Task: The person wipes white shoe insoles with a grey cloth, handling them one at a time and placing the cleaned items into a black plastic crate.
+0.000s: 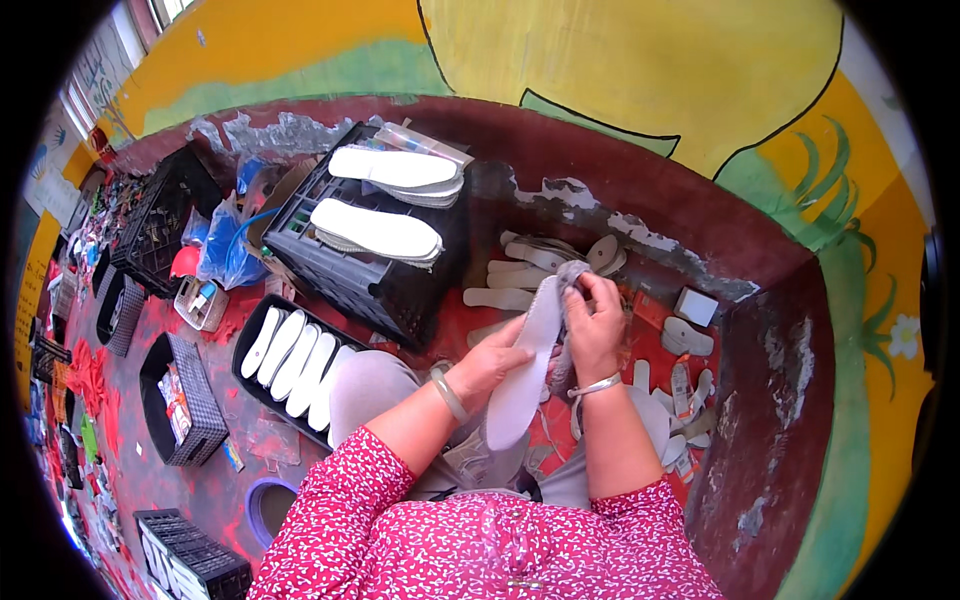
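A white shoe insole [514,408] slants in front of my chest, its wide end toward me. My left hand [492,360] is closed on its left edge, thumb lying on the upper face. At the far end of the insole, my right hand [597,325] pinches a bunched grey cloth [571,272] against its edge. Part of the cloth hangs below my right fingers. Whether the right fingers also grip the insole itself is hidden. A bangle circles each of my wrists.
Stacked white insoles [378,228] lie on an upturned black crate [350,285] ahead left. A black basket [243,350] beside my knee holds a row of insoles. Loose soles [530,262] cover the red floor sheet by the maroon wall [770,400]. More baskets [200,425] stand left.
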The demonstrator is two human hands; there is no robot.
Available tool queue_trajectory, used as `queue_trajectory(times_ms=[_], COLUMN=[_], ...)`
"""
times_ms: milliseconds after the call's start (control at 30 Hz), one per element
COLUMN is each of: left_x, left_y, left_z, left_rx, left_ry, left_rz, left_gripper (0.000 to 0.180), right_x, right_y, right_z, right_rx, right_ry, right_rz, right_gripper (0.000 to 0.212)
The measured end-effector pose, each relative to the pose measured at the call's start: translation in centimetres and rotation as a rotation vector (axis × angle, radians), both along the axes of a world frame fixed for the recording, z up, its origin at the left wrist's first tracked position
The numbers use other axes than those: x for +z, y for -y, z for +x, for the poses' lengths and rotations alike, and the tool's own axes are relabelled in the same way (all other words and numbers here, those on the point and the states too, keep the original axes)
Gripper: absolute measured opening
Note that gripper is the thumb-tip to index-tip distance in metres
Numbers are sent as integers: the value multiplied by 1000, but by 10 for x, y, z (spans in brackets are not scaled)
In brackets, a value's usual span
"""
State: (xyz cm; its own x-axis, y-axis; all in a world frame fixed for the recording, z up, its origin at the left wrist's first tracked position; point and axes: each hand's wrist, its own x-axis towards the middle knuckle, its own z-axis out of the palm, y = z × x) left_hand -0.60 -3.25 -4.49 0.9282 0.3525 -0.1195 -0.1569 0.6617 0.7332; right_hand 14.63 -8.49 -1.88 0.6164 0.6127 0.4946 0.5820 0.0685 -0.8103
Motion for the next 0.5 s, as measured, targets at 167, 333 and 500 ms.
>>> queue_trajectory(times_ms=[167, 333, 500], left_x=[16, 0, 7], left_y=[-3, 1, -12], left_z=[6, 2, 3], left_rx=[72, -10, 89], left_ry=[-53, 6, 162], left_rz=[133, 155, -112], left_gripper=[63, 58, 49], right_x=[-5, 4, -12], right_y=[7, -1, 0], right_z=[-45, -14, 22], right_rx=[184, -12, -111], right_ry=[376, 234, -60], right_rz=[-46, 14, 53], right_gripper=[18, 16, 17])
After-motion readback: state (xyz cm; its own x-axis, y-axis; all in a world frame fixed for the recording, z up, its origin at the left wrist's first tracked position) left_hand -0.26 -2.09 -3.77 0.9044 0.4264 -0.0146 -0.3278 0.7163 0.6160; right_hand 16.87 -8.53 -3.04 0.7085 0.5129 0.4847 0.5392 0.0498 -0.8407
